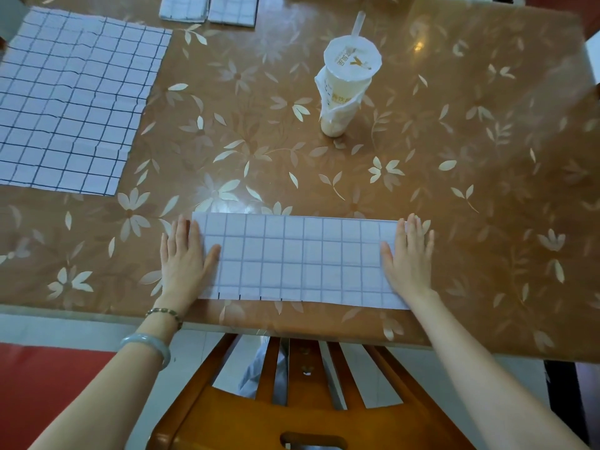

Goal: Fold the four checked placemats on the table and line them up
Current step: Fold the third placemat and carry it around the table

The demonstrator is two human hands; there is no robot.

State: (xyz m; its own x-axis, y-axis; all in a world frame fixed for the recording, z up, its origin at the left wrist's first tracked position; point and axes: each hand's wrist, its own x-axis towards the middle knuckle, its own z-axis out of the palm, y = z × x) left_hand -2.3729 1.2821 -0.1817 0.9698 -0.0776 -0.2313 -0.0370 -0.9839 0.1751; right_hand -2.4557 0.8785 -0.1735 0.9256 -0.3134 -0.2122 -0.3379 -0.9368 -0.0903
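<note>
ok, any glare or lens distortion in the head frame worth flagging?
Head view: glare spot on the glossy table, right of the cup; wide-angle bowing of the unfolded placemat at left; folded placemat, left hand and right hand are sharp; hazy smear toward the right edge.

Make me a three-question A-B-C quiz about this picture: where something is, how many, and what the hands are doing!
1. Where does the drink cup stand? A on a placemat; B on the bare table; C in a hand.
2. How many placemats lie fully unfolded? A one; B two; C four.
3. The hands are: A fists; B holding the cup; C flat on the folded placemat.
Answers: B, tabletop shows around it. A, only the big placemat at left. C, left hand and right hand press its ends.
</note>
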